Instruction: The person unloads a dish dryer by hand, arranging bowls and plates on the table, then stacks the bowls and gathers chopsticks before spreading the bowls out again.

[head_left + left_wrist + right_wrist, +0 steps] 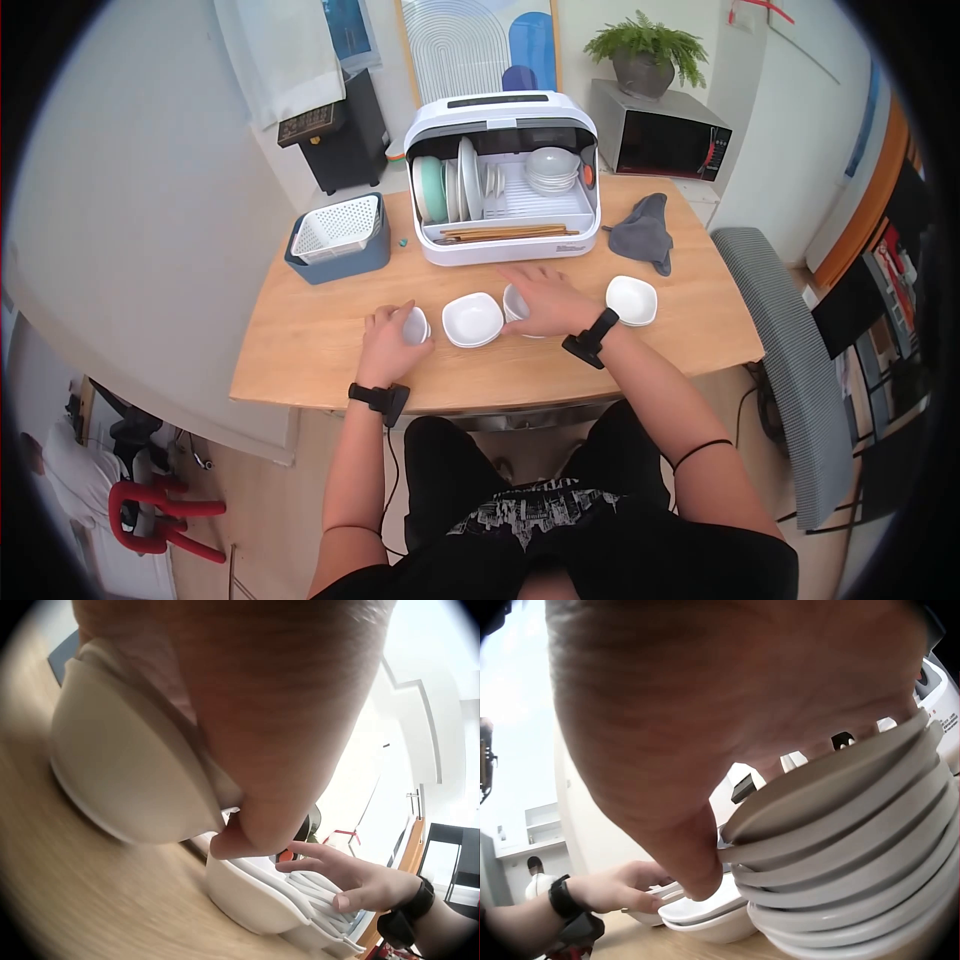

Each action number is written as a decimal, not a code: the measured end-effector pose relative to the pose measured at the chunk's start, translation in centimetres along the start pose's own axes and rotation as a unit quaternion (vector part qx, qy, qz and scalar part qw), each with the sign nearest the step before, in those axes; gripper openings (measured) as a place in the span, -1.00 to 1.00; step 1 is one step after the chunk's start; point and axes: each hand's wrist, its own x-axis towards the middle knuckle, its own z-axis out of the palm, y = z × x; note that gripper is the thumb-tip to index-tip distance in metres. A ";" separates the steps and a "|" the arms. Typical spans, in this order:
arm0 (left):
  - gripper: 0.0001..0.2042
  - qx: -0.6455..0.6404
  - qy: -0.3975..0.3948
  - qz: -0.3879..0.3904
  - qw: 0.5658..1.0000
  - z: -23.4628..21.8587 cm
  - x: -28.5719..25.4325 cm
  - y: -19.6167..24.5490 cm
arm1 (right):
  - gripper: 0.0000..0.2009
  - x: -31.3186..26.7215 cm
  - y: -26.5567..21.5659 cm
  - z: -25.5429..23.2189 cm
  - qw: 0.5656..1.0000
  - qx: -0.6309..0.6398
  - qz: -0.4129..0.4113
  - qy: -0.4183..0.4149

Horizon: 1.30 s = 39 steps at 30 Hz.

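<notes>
At the table's near left, my left hand (392,345) grips a small white bowl (418,326). In the left wrist view that bowl (127,757) is tilted, its lower edge close over the wood, the thumb at its rim. My right hand (548,303) spans a stack of white bowls (515,303), largely covered from above. The right wrist view shows several nested bowls (855,885), with thumb and fingers holding the rim of the top one. Between the hands sit squarish white bowls (473,320), one nested in another. Another squarish white bowl (631,301) lies right of my right hand.
Behind the bowls stands an open white dish cabinet (510,250) with plates, bowls and chopsticks. A blue basin (345,262) with a white basket (338,228) is at left. A grey cloth (642,236) lies at right, before a microwave (665,140) at the back.
</notes>
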 end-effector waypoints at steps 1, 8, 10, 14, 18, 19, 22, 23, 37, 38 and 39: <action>-0.25 -0.004 0.001 -0.001 1.000 0.1 0.1 0.0 | 0.06 -0.3 -0.4 -0.5 1.000 -0.003 0.017 -0.017; -0.21 0.029 -0.002 0.007 1.000 1.3 0.2 0.6 | -0.10 -0.4 2.1 1.7 0.998 -0.029 -0.023 0.047; -0.20 0.035 -0.009 -0.003 0.999 1.3 0.2 0.9 | -0.13 -0.3 2.3 1.8 0.997 -0.025 -0.034 0.070; -0.24 0.062 0.023 0.023 0.998 0.8 -0.2 1.8 | -0.22 -0.3 2.1 1.5 0.988 0.000 -0.065 0.138; -0.32 0.044 0.058 0.119 0.990 -0.2 0.6 4.6 | -0.26 -0.2 1.8 0.7 0.978 0.004 -0.068 0.198; -0.32 0.044 0.053 0.114 0.991 -0.1 1.1 5.5 | -0.26 -0.2 1.9 0.0 0.979 0.007 -0.067 0.193; -0.26 -0.043 0.006 0.206 0.978 0.8 2.4 8.4 | -0.27 -2.0 3.0 -2.2 0.962 0.025 -0.064 0.266; -0.26 -0.045 0.003 0.200 0.979 1.1 2.6 9.6 | -0.28 -3.2 3.7 -3.2 0.957 0.030 -0.024 0.288; 0.01 -0.061 -0.237 0.228 0.942 6.1 9.0 15.5 | -0.29 -19.9 18.5 -2.9 0.930 -0.092 0.282 0.216; 0.01 -0.059 -0.238 0.230 0.942 6.2 9.1 15.7 | -0.29 -19.8 18.3 -2.8 0.930 -0.090 0.283 0.217; 0.00 -0.039 -0.236 0.227 0.944 6.2 9.2 15.9 | -0.28 -19.5 18.0 -2.9 0.932 -0.103 0.276 0.211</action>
